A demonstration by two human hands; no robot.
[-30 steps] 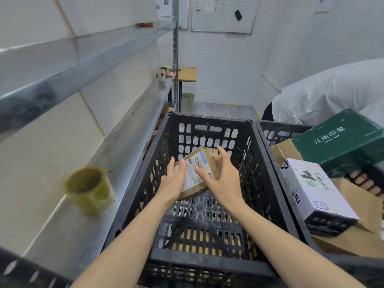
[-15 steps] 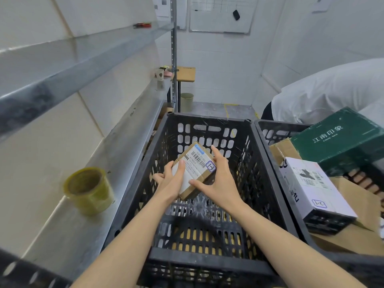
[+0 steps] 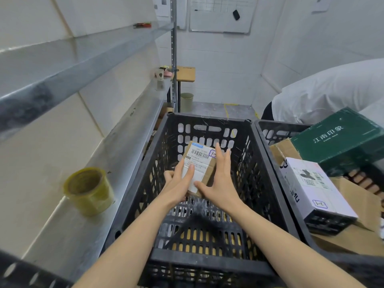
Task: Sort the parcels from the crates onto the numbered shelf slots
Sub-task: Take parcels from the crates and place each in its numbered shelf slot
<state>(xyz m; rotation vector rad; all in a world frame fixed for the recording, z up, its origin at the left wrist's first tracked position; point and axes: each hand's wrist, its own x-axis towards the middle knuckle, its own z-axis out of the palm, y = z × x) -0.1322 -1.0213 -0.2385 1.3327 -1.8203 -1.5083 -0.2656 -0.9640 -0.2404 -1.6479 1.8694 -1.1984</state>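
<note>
White-tiled room, a whiteboard (image 3: 220, 15) on the far wall. Along the left, a steel shelf (image 3: 116, 154) carrying a yellowish tape roll (image 3: 89, 190). Straight ahead, a black slotted crate (image 3: 207, 118).

Inside it, raised off the bottom and tilted label-up: a small brown cardboard parcel (image 3: 204, 173). Held from both sides.
- On the left hand (image 3: 178, 183): thumb laid across the white label, fingers curled round the near-left edge.
- On the right hand (image 3: 220, 177): fingers straight and together, pressed flat along the right side, thumb spread toward the lower corner.

Looks light and stiff: a small carton, carried with no sign of strain. Probably rigid enough to squeeze from opposite sides without denting. Plain card and paper label, so unlikely to slip.

Best taken by the two long edges, as here, or across the short width with one hand alone. Better to keep clear of the barcode and the boxed mark at the label's top-right corner, likely needed for finding the slot number. Too blurred to read that mark with any certainty.

To the right, a second crate (image 3: 270, 125), well filled: a green box (image 3: 340, 138), a white box (image 3: 311, 183), brown cardboard beneath. Beyond that, a person in a white top (image 3: 332, 88), bent over.
</note>
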